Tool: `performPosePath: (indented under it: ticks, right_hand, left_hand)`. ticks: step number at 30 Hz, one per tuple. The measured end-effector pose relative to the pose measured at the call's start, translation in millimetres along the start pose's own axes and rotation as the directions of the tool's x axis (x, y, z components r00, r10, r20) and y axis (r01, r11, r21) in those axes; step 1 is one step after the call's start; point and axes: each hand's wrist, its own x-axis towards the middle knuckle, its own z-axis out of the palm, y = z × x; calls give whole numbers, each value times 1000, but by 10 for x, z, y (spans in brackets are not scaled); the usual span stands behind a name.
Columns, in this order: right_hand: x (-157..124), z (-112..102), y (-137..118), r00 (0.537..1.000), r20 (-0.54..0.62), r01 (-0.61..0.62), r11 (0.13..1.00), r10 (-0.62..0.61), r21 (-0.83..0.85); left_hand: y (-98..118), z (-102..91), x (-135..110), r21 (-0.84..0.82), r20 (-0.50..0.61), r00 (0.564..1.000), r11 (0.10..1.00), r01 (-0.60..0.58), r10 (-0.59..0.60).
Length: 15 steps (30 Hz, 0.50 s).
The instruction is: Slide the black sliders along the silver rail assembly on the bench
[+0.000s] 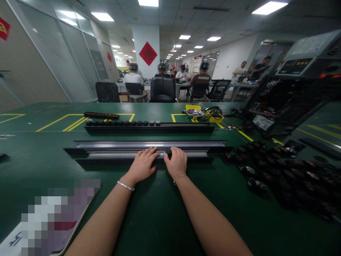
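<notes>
A long black and silver rail (112,154) lies across the green table in front of me. My left hand (142,165) rests on its near edge with the fingers stretched flat on the metal. Beside it, my right hand (176,163) is curled and presses a small black part (167,152) into the rail's channel. A second, longer rail (149,144) lies just behind, touching the first. Farther back a third black rail (186,128) carries a row of several black round parts (122,123) along its left half.
A heap of loose black parts (279,170) covers the table at the right. A metal bowl (195,113) and yellow bins stand at the back, a dark machine (290,92) at the far right. A clipboard (53,220) lies near left. People sit at tables beyond.
</notes>
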Motion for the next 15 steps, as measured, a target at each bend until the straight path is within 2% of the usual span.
performPosePath:
  ticks: [15]
  right_hand:
    - [0,-8,2,998,-19,-58,998,58,-7]
  left_hand:
    - [16,-21,-5,0,-5,1000,1000,5,-5]
